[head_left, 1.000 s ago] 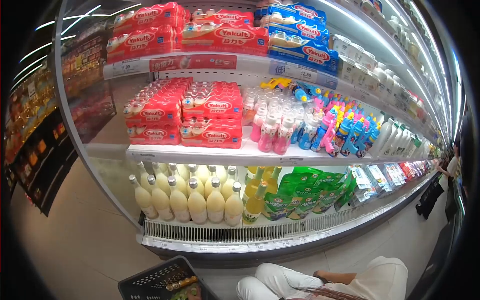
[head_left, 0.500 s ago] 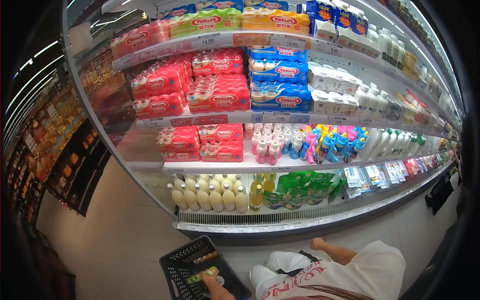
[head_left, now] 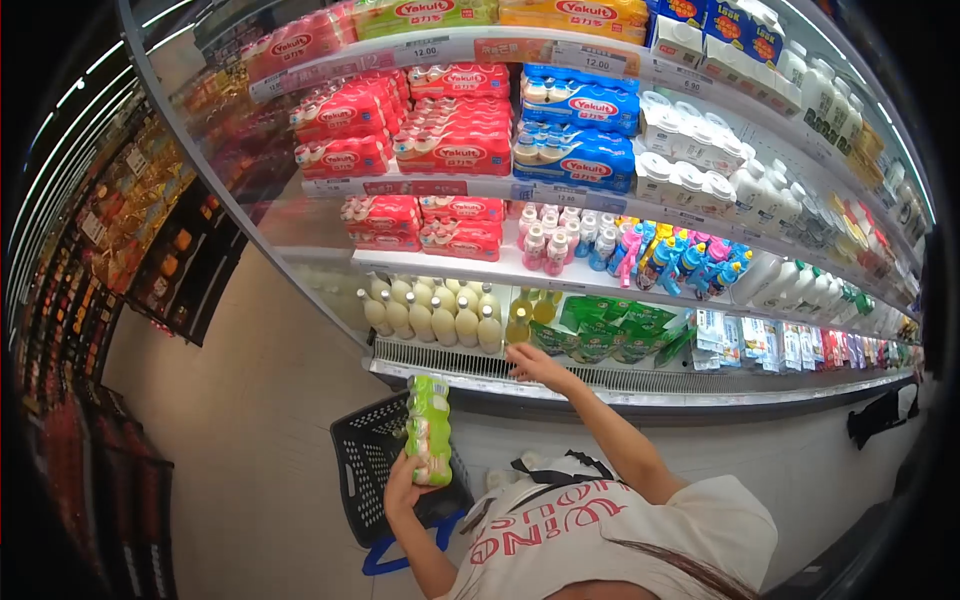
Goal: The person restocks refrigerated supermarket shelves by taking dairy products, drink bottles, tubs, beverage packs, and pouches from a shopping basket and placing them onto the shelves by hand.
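My left hand [head_left: 402, 488] grips the lower end of a green shrink-wrapped pack of small drink bottles [head_left: 430, 420], held upright above the basket. Beneath it, a black perforated shopping basket [head_left: 355, 450] with a blue handle [head_left: 385, 560] is partly covered by the pack and my arm; most of its contents are hidden. My right hand [head_left: 538, 367] reaches out with fingers apart, holding nothing, in front of the fridge's bottom ledge. Closest to it are yellow bottles [head_left: 518, 327] and green pouches [head_left: 590, 340] on the lowest shelf.
An open fridge holds red Yakult packs [head_left: 455, 150], blue Yakult packs [head_left: 585, 160] and cream-coloured bottles [head_left: 443, 322]. Green Yakult packs [head_left: 425, 12] sit on the top visible shelf. A vent grille [head_left: 450, 358] runs along the front. Stocked racks [head_left: 150, 240] line the left.
My left hand has lifted the green pack up out of the basket. My right hand has moved from beside my body toward the bottom shelf and opened. The view has shifted lower.
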Available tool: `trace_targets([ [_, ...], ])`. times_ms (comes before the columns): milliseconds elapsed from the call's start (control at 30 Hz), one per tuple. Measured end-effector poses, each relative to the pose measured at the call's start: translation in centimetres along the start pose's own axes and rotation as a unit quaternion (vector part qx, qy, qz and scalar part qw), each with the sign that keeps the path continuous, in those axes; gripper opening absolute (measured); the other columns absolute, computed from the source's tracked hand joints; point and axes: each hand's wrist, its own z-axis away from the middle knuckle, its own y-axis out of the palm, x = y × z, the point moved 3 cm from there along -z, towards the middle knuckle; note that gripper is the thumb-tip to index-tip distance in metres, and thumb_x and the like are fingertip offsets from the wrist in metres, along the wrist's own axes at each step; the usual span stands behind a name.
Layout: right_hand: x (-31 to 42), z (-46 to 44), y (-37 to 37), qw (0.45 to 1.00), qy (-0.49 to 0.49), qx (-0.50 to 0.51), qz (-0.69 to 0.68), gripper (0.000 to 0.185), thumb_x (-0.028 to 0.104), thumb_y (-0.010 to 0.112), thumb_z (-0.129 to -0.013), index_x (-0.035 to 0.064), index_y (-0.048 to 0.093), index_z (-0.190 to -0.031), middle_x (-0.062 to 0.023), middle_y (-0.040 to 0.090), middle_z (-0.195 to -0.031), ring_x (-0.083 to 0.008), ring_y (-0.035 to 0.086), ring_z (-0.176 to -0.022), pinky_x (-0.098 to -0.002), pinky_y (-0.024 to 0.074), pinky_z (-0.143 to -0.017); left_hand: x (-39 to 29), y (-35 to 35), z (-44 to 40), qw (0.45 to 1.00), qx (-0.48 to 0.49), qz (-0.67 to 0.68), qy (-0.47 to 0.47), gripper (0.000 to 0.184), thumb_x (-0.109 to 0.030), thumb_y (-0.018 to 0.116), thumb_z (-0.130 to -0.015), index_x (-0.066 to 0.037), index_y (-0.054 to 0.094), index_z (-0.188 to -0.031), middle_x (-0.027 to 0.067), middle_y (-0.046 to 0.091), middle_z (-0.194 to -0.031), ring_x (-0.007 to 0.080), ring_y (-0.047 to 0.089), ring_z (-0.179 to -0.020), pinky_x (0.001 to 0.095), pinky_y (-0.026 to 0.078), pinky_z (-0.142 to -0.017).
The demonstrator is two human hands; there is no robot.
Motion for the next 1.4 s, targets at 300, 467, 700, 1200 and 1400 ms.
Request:
trace_targets([
  [300,13.3,4.3,-0.6,0.957,-0.192,0.028,-0.215,0.044,0.034,0.049,-0.099,0.0023,0.04,-0.127,-0.0141,0.06,-0.109,-0.0189,0.062,-0.092,-0.0292,0.0522,-0.074,-12.3,12.6,2.0,0.976,0.176,0.0,0.128,0.061,-0.011,0.059,-0.079,0.002,0.041,-0.136,0.0126,0.057,-0.12,0.0203,0.06,-0.105,0.0334,0.05,-0.089],
  [467,17.1,5.8,-2.6,0.935,-0.259,-0.02,-0.243,0.044,0.026,0.053,-0.098,0.0035,0.036,-0.131,-0.0136,0.059,-0.112,-0.0202,0.062,-0.096,-0.0303,0.0524,-0.078,-15.2,16.2,2.5,0.911,0.063,-0.229,0.336,0.053,-0.007,0.064,-0.079,0.001,0.052,-0.13,0.0098,0.062,-0.11,0.0159,0.061,-0.098,0.0296,0.05,-0.085],
  [700,19.3,4.9,-3.1,0.813,-0.334,0.094,-0.467,0.045,0.026,0.043,-0.1,0.0072,0.034,-0.14,-0.0096,0.047,-0.136,-0.0235,0.048,-0.123,-0.0428,0.0394,-0.103,-11.9,26.6,6.4,0.552,-0.202,-0.499,0.637,0.073,0.003,0.07,-0.059,-0.012,0.058,-0.129,0.0178,0.051,-0.12,0.0373,0.048,-0.108,0.0454,0.042,-0.092],
  [1200,29.3,8.1,-7.0,0.901,-0.405,-0.146,-0.047,0.087,0.032,0.07,-0.086,0.0079,0.013,-0.147,-0.0179,0.04,-0.137,-0.0277,0.052,-0.117,-0.038,0.0485,-0.092,-19.8,26.0,2.8,0.901,0.127,0.115,0.398,0.045,-0.012,0.061,-0.09,0.0,0.047,-0.131,0.0103,0.059,-0.118,0.02,0.061,-0.105,0.0346,0.053,-0.088],
  [1400,30.3,11.4,-1.1,0.775,-0.535,-0.164,0.292,0.109,0.017,0.088,-0.061,0.0124,0.021,-0.147,-0.0229,0.019,-0.151,-0.0385,0.024,-0.139,-0.0473,0.0364,-0.106,-18.8,31.3,2.3,0.829,0.011,-0.004,0.559,0.049,-0.025,0.059,-0.093,-0.002,0.048,-0.134,0.0085,0.058,-0.118,0.0192,0.059,-0.102,0.0335,0.05,-0.087],
])
